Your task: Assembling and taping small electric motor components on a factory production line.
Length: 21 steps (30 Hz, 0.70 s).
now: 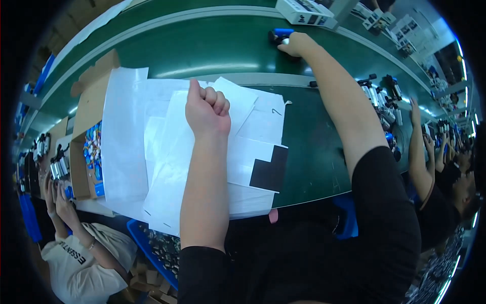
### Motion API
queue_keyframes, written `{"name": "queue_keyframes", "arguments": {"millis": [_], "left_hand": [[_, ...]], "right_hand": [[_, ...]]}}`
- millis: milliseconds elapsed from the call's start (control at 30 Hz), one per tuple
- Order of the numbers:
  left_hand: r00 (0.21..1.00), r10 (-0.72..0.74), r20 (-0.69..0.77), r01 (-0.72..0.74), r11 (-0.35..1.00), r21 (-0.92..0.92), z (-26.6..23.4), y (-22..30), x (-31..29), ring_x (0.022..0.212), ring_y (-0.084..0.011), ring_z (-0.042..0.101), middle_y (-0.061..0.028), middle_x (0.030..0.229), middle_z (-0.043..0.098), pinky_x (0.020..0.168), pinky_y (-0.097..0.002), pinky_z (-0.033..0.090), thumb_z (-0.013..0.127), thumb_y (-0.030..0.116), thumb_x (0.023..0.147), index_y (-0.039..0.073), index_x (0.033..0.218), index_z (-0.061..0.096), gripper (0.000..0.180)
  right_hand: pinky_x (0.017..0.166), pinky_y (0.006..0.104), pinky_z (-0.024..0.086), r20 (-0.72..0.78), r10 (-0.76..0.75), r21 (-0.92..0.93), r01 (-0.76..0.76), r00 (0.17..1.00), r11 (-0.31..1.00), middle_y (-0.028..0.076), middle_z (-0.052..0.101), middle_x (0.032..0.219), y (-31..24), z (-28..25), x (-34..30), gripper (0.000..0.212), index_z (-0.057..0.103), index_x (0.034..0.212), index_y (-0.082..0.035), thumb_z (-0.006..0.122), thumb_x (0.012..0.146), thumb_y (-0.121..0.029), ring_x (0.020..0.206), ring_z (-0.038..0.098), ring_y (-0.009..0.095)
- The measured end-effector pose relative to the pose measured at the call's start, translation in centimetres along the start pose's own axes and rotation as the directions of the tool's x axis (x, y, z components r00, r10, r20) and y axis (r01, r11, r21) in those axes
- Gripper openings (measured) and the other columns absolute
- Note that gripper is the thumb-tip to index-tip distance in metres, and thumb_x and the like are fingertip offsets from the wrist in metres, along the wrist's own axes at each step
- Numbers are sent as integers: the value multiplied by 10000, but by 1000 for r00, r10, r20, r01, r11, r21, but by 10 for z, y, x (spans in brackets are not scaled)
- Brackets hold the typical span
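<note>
My left hand (208,109) is a closed fist above the white paper sheets (172,131), thumb sticking up and fingers curled. Its inside is hidden, so anything in it does not show. At the far side of the green bench, my right arm stretches out over the green belt (202,43). There my right hand (301,45) grips a small part with a blue cylinder (284,32), a black end and a silvery piece. The hand covers much of that part.
An open cardboard box (78,147) with blue pieces stands left of the papers. Silver cylinders with black ends (377,96) lie heaped at the right. A white box (304,12) sits beyond the belt. A blue bin (147,248) is below. Co-workers' hands (59,202) work nearby.
</note>
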<state>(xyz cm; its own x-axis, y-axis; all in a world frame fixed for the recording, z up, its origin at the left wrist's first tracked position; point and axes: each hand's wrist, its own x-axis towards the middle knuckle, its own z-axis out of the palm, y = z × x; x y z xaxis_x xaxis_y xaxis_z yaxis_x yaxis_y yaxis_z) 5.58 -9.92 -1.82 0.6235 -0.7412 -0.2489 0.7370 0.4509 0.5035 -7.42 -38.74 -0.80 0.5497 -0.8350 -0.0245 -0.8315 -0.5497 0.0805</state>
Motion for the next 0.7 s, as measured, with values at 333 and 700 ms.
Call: {"name": "queue_keyframes", "arguments": {"millis": [333,700], "left_hand": [[925,-227,306,193,972,136,-9,7,17,458,-97,203,39,527,218,431,-275,168,544,349,999,167,638,300,472],[887,-264,378,-231,456,860,2,-25,-24,509,-47,324,66,591,352,450,-235,254,657,162,905,138,698,367,357]], "right_hand": [[788,381,515,-171,-761,617,670,626,413,126,644,1008,-83,-25,-235,223,636,1007,-5,631,785,-33,928,623,318],[813,386,497,-61,-791,206,783,609,587,155,617,912,-108,-14,-278,142,634,862,-28,634,722,-44,858,614,304]]}}
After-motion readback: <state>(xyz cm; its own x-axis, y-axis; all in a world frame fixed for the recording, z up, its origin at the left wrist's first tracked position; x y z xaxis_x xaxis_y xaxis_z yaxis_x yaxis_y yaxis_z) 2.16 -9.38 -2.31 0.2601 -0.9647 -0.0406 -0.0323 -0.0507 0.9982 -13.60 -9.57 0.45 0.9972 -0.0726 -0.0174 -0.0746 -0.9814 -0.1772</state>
